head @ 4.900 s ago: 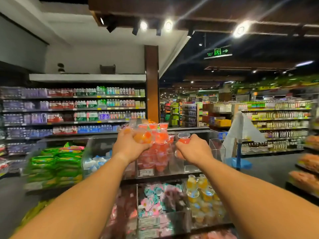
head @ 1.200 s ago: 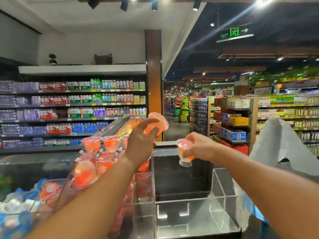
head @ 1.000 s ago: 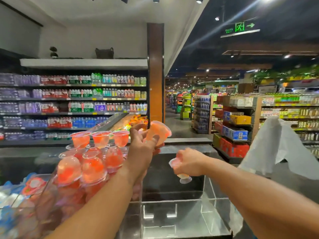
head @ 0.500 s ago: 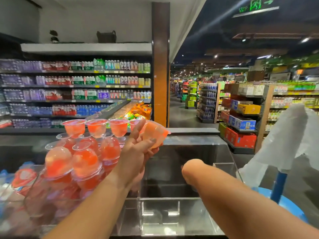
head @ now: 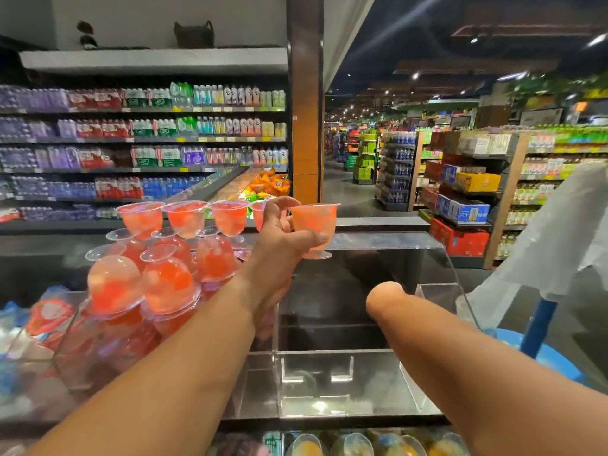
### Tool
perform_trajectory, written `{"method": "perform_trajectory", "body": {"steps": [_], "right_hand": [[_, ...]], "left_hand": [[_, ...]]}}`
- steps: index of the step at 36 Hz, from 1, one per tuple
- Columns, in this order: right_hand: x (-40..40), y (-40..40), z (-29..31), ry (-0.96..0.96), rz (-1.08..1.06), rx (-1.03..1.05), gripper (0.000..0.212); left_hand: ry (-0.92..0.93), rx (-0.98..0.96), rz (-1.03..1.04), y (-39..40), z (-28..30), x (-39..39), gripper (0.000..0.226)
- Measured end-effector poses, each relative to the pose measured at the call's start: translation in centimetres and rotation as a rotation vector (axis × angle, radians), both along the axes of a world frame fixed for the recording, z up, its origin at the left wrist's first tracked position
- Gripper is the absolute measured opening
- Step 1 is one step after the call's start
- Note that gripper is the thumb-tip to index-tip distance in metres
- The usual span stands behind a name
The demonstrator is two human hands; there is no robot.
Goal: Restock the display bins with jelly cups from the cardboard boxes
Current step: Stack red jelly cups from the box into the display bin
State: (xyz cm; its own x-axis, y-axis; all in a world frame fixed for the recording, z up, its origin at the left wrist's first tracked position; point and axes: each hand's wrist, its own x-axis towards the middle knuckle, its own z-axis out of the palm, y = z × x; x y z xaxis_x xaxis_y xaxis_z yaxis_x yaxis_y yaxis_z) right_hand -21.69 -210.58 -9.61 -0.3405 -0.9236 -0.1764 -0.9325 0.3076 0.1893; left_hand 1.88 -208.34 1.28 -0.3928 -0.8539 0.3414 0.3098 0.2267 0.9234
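Observation:
My left hand [head: 279, 245] grips an orange jelly cup [head: 314, 225] by its side and holds it upright above the back of an empty clear acrylic bin [head: 345, 383]. Just left of that hand, red jelly cups [head: 171, 258] are stacked in rows, some upside down, filling the neighbouring bin. My right forearm reaches over the empty bin and bends down at the wrist [head: 385, 296]. The right hand itself is hidden behind the wrist, so I cannot see its fingers or anything it holds.
Yellow jelly cups [head: 352, 445] fill bins on the lower tier. A white plastic bag [head: 552, 245] hangs on a blue pole [head: 539, 324] at the right. Packets [head: 46, 317] lie in the far-left bin. Drink shelves [head: 141, 153] line the back wall, and an aisle opens behind.
My right hand, which held a cup, has dropped toward the empty bin and out of sight. My left hand has turned its orange cup upright. My view has tilted downward.

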Motion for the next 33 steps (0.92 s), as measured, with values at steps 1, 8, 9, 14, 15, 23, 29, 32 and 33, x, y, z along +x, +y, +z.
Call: {"method": "perform_trajectory", "body": {"steps": [1,8,9,14,15,23,29,32,33], "right_hand": [[-0.2,-0.3,-0.2,0.105,0.047,0.011,0.047],[2.0,2.6,4.8,0.117,0.085,0.173,0.043],[1.9,3.1,5.6,0.124,0.116,0.168,0.043],[0.8,5.5,10.7,0.192,0.252,0.190,0.036],[0.7,5.9,11.8,0.178,0.261,0.168,0.033],[1.4,8.6,15.7,0.204,0.409,-0.195,0.024],[0.5,9.2,14.8,0.209,0.400,-0.278,0.021],[-0.1,9.4,14.3,0.203,0.384,-0.295,0.022],[-0.2,9.5,14.2,0.201,0.386,-0.308,0.022]], "left_hand": [[-0.039,-0.004,0.012,0.1,-0.3,0.0,0.062],[-0.765,-0.385,0.174,1.0,-0.9,-0.9,0.053],[-0.852,-0.422,0.175,1.2,-1.0,-1.3,0.051],[-1.192,-0.521,0.152,0.9,-2.2,-4.7,0.044],[-1.255,-0.537,0.142,0.7,-2.5,-5.6,0.042],[-1.456,-0.446,-0.021,-1.9,-6.7,-10.6,0.052],[-1.577,-0.455,-0.118,-3.5,-7.5,-12.1,0.049],[-1.580,-0.455,-0.140,-3.8,-7.3,-13.1,0.055],[-1.593,-0.446,-0.146,-3.8,-7.4,-13.4,0.054]]}}
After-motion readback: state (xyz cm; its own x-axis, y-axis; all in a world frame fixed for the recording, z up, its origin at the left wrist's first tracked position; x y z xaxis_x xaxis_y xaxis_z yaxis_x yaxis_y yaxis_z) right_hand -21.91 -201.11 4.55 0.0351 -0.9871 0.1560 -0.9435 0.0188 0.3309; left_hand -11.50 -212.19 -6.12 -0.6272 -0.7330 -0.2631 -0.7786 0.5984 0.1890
